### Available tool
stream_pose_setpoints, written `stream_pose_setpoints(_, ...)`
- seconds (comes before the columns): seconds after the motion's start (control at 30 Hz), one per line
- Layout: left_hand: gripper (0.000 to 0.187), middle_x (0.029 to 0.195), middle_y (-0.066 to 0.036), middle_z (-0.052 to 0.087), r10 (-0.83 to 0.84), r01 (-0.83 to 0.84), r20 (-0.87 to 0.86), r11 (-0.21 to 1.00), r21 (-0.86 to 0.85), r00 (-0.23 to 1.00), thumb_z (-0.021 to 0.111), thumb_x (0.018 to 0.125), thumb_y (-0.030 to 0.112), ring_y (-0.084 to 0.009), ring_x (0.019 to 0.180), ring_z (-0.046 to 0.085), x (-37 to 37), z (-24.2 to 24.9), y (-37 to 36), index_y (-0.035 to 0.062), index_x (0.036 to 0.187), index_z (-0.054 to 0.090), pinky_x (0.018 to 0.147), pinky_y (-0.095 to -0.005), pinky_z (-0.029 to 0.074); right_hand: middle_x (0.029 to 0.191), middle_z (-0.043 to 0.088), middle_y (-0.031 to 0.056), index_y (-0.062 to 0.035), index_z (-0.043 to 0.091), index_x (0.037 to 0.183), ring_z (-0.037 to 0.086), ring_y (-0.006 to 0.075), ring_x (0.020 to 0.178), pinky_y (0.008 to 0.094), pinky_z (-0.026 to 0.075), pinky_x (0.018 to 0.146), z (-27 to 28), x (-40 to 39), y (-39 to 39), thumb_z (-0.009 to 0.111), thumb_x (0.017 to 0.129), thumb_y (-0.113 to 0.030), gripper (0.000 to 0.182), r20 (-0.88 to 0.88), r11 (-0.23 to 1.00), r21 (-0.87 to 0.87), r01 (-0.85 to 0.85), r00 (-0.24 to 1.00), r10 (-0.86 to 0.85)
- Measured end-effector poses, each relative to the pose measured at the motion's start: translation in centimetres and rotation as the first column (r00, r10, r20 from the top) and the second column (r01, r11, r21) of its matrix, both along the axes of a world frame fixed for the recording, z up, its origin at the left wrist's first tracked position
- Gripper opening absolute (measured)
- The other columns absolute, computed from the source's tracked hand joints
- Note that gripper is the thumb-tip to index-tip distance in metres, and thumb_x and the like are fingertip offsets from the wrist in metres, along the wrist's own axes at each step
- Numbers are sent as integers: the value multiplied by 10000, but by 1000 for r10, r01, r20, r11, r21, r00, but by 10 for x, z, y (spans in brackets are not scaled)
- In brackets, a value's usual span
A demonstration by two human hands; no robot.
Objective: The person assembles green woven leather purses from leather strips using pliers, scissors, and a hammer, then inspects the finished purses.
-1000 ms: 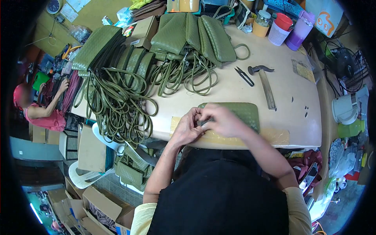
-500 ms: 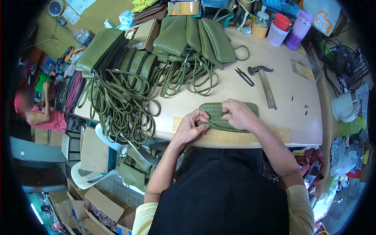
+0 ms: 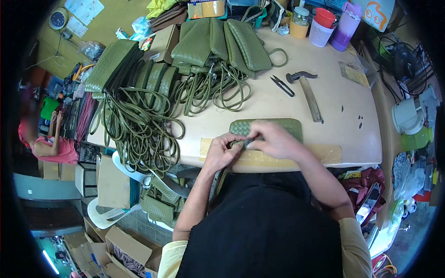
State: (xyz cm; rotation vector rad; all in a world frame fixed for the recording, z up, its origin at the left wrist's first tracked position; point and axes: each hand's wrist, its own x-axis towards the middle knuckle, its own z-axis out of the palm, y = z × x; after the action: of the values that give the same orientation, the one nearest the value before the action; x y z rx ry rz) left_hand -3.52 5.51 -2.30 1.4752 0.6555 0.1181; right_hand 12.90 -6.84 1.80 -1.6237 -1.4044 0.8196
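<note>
A green woven pouch (image 3: 285, 125) lies flat near the table's front edge, partly over a strip of tan tape. At its left side my left hand (image 3: 225, 149) pinches a green strap, whose end hangs down past the table edge. My right hand (image 3: 271, 139) is closed against the same strap, beside the left fingertips and over the pouch; the small part between the fingers is too hidden to make out.
Stacked green woven bags (image 3: 199, 46) with coiled straps (image 3: 139, 125) cover the table's left and back. Black snips (image 3: 282, 86) and a hammer (image 3: 310, 99) lie behind the pouch. Cups and a purple bottle (image 3: 345, 28) stand at the back right. Another person (image 3: 55, 148) sits far left.
My right hand has moved left and down, close to my left hand. The strap now hangs below my left hand. The camera view has shifted slightly.
</note>
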Motion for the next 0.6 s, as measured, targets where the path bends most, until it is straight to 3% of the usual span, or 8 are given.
stream_pose_setpoints(0.07,152,713,-5,587,-115,61,76,862,503,990,656,865,70,-70,601,529,-1,2,-2,-17,987,675,562,-211,433,837,571,156,0,511,798,572,348,821,409,445,719,-15,0,-3,722,739,-70,229,55,1000,-5,-19,998,19)
stream_pose_setpoints(0.17,141,682,3,598,1,-13,39,948,319,999,674,878,122,-65,574,524,2,1,-8,-9,931,683,540,-213,436,836,573,152,2,531,828,582,330,827,384,456,734,-22,17,-18,732,730,-65,234,316,995,-98,11,948,21)
stream_pose_setpoints(0.23,136,668,5,599,65,-60,-22,980,191,998,665,887,120,-63,561,522,4,2,-9,-9,927,681,526,-215,434,837,573,150,3,531,828,587,324,833,386,457,738,-2,48,-37,734,728,-62,235,254,968,-231,93,967,-32)
stream_pose_setpoints(0.3,138,651,10,598,105,-94,-34,967,237,994,646,901,123,-58,537,514,5,-4,-11,-12,903,674,502,-216,428,839,573,148,4,531,828,593,318,839,389,459,742,4,54,-41,737,727,-58,237,197,914,-375,154,977,-84)
stream_pose_setpoints(0.37,143,647,10,594,101,-85,-55,968,237,993,639,905,125,-57,534,511,6,1,-12,-13,896,671,498,-217,426,791,560,147,-8,549,809,597,327,855,408,462,732,1,31,-30,769,701,-79,256,-79,988,-82,128,988,-134)
stream_pose_setpoints(0.47,158,655,19,587,84,-72,-41,967,244,996,619,918,135,-43,551,504,4,-2,-8,-13,888,667,502,-213,419,795,560,144,3,535,787,589,336,841,416,455,730,-21,-1,-15,760,707,-69,250,128,1000,-20,-4,992,7)
stream_pose_setpoints(0.57,152,694,-21,629,50,-40,-14,922,385,999,662,875,151,-104,604,568,4,-2,-9,3,908,671,571,-257,460,793,556,149,10,516,769,576,354,818,423,447,719,-20,7,-20,750,711,-55,250,159,997,-78,28,987,-15)
stream_pose_setpoints(0.6,157,729,-52,648,-11,24,-25,787,617,1000,682,844,160,-149,653,598,7,11,-14,15,905,676,622,-282,473,793,556,149,10,516,769,576,354,818,423,447,719,-22,6,-20,750,711,-55,250,157,996,-81,31,987,-18)
